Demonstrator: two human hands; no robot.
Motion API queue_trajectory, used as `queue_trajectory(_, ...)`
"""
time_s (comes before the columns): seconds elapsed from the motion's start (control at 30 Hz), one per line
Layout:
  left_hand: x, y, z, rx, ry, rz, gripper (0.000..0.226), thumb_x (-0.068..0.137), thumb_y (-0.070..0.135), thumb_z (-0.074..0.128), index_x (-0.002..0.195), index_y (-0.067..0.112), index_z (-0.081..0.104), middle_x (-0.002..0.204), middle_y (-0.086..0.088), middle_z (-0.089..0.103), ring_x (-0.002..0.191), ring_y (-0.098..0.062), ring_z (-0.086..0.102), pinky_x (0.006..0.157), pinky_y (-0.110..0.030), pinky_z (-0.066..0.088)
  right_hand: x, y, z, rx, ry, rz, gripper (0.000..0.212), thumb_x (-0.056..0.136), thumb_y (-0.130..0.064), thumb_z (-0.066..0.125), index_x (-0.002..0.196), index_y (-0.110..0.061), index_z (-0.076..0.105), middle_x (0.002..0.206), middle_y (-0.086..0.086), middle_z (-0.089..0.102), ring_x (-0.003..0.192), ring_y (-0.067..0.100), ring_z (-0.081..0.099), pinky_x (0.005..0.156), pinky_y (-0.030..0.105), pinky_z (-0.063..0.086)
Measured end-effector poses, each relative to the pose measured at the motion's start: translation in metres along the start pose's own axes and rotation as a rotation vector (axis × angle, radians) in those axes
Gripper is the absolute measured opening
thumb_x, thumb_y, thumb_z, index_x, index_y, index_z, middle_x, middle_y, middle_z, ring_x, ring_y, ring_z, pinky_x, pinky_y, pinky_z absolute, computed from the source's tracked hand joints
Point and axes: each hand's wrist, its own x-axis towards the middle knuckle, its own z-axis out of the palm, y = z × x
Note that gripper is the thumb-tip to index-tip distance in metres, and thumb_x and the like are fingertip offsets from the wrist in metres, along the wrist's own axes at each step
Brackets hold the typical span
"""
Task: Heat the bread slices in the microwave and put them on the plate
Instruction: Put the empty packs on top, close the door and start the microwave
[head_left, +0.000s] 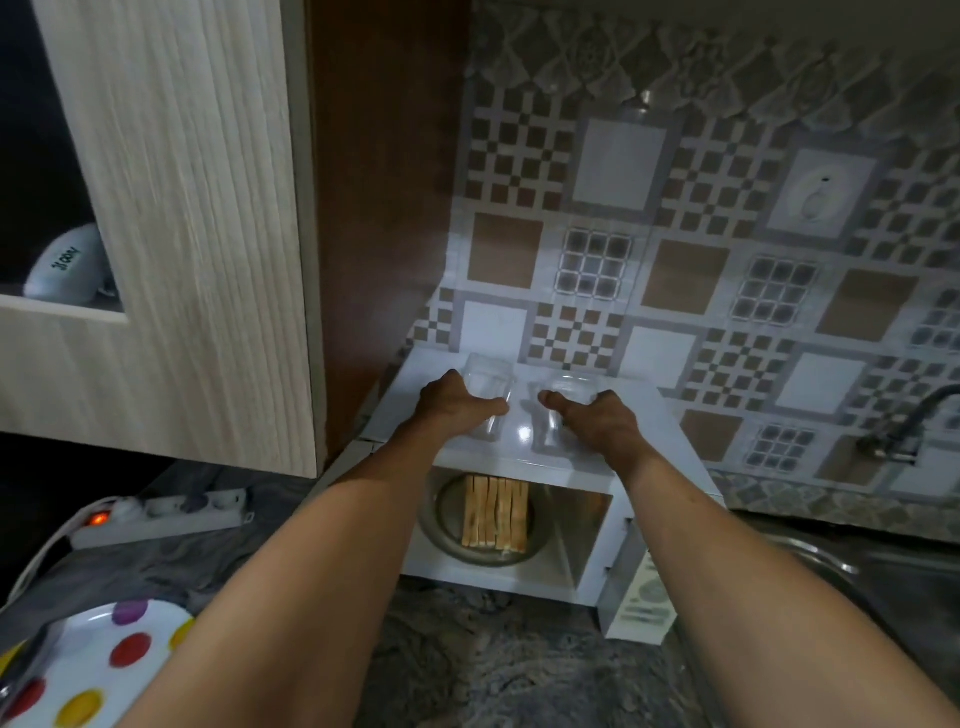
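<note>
- Bread slices (496, 513) stand on edge, packed side by side, on the round turntable (441, 525) inside the white microwave (587, 566); its cavity is open toward the camera.
- Door of the microwave (641, 608) appears to hang open at the right, with the control panel showing on it, though the angle makes this hard to read.
- Both hands are on top of the microwave, not at the bread. The left hand (452, 405) has its fingers curled round a clear glass container (488, 384), and the right hand (597, 421) seems to hold a second clear glass (569, 397) in the same way; the fingertips are hidden behind the glass, so I cannot tell how firm each hold is.
- Plate with coloured dots (111, 665) waits at the lower left on the dark countertop (493, 675), well apart from the microwave. A power strip (161, 514) with a lit red switch lies beside the microwave.
- I judge that the step in hand is the heating stage: the bread is loaded, and the glasses are a side matter. Whether heating is already done, the picture does not show.
- Next move, in my opinion, calls for freeing the hands from the glasses without knocking them, then either closing the door or lifting the slices out toward the plate.
</note>
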Motion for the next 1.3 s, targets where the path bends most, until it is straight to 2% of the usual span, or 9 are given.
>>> queue_trajectory(0.2, -0.002, -0.007, -0.012, -0.096, -0.038, 0.021, 0.117, 0.066, 0.078, 0.068, 0.154, 0.015, 0.023, 0.158, -0.006, 0.032, 0.139, -0.027, 0.038, 0.101, -0.034, 0.037, -0.008, -0.002, -0.004, 0.085, 0.02, 0.043, 0.121, 0.065, -0.081, 0.07, 0.15, -0.006, 0.03, 0.149, 0.017, 0.045, 0.131, 0.037, 0.049, 0.106, 0.045, 0.045)
queue_trajectory(0.5, -0.043, -0.076, -0.049, 0.025, 0.034, 0.212, 0.065, 0.094, 0.048, 0.058, 0.144, 0.009, 0.044, 0.147, -0.008, 0.044, 0.135, -0.026, 0.043, 0.11, -0.025, 0.029, -0.089, -0.005, 0.015, -0.167, 0.444, -0.273, 0.076, 0.085, -0.066, 0.061, 0.139, -0.014, 0.05, 0.141, 0.016, 0.046, 0.13, 0.037, 0.044, 0.109, 0.046, 0.037)
queue_trajectory(0.6, -0.048, -0.115, -0.072, 0.156, -0.071, 0.14, 0.077, 0.081, 0.076, 0.052, 0.131, 0.017, 0.054, 0.115, -0.006, 0.06, 0.119, -0.023, 0.05, 0.112, -0.033, 0.03, -0.129, -0.015, 0.035, -0.312, 0.35, -0.372, 0.057, 0.09, -0.057, 0.06, 0.132, -0.017, 0.058, 0.138, 0.012, 0.05, 0.127, 0.033, 0.047, 0.106, 0.041, 0.039)
queue_trajectory(0.7, -0.068, -0.135, -0.103, 0.393, -0.079, 0.216, 0.031, 0.106, 0.025, 0.039, 0.086, 0.008, 0.056, 0.072, 0.0, 0.039, 0.072, -0.014, 0.044, 0.077, -0.029, 0.038, -0.171, -0.026, 0.062, -0.375, 0.124, -0.473, 0.047, 0.092, -0.051, 0.059, 0.13, -0.023, 0.058, 0.137, 0.005, 0.052, 0.126, 0.027, 0.05, 0.101, 0.037, 0.046)
queue_trajectory(0.73, -0.07, -0.136, -0.108, 0.405, -0.063, 0.274, 0.028, 0.105, 0.015, 0.038, 0.086, 0.008, 0.057, 0.077, -0.004, 0.049, 0.07, -0.013, 0.045, 0.072, -0.026, 0.036, -0.184, -0.03, 0.07, -0.404, 0.057, -0.51, 0.045, 0.091, -0.049, 0.059, 0.13, -0.026, 0.058, 0.137, 0.001, 0.052, 0.125, 0.025, 0.051, 0.099, 0.037, 0.048)
queue_trajectory(0.8, -0.078, -0.151, -0.122, 0.418, -0.098, 0.453, 0.032, 0.099, 0.004, 0.042, 0.122, 0.012, 0.062, 0.117, -0.008, 0.062, 0.095, -0.021, 0.057, 0.086, -0.027, 0.044, -0.217, -0.038, 0.092, -0.462, -0.03, -0.574, 0.044, 0.088, -0.053, 0.056, 0.128, -0.035, 0.058, 0.134, -0.009, 0.056, 0.121, 0.021, 0.056, 0.094, 0.038, 0.051)
queue_trajectory(0.9, -0.08, -0.171, -0.131, 0.459, -0.251, 0.623, 0.063, 0.09, -0.012, 0.044, 0.143, 0.022, 0.05, 0.153, -0.004, 0.041, 0.137, -0.024, 0.042, 0.115, -0.036, 0.034, -0.254, -0.05, 0.115, -0.539, -0.131, -0.686, 0.042, 0.09, -0.046, 0.053, 0.131, -0.036, 0.06, 0.13, -0.005, 0.065, 0.116, 0.019, 0.061, 0.091, 0.026, 0.046)
queue_trajectory(1.03, -0.092, -0.179, -0.136, 0.438, -0.342, 0.695, 0.065, 0.095, -0.008, 0.047, 0.149, 0.027, 0.04, 0.159, 0.002, 0.031, 0.144, -0.019, 0.032, 0.119, -0.037, 0.028, -0.292, -0.065, 0.133, -0.553, -0.25, -0.805, 0.055, 0.086, -0.029, 0.052, 0.141, -0.023, 0.059, 0.149, -0.004, 0.052, 0.136, 0.013, 0.047, 0.113, 0.021, 0.028)
queue_trajectory(1.3, -0.107, -0.167, -0.133, 0.701, -0.32, 0.691, 0.057, 0.105, 0.022, 0.04, 0.157, 0.024, 0.017, 0.165, 0.0, 0.009, 0.152, -0.02, 0.005, 0.124, -0.04, 0.006, -0.317, -0.059, 0.132, -0.528, -0.209, -0.741, 0.052, 0.093, -0.033, 0.046, 0.14, -0.017, 0.061, 0.15, -0.003, 0.051, 0.136, 0.016, 0.05, 0.116, 0.029, 0.035)
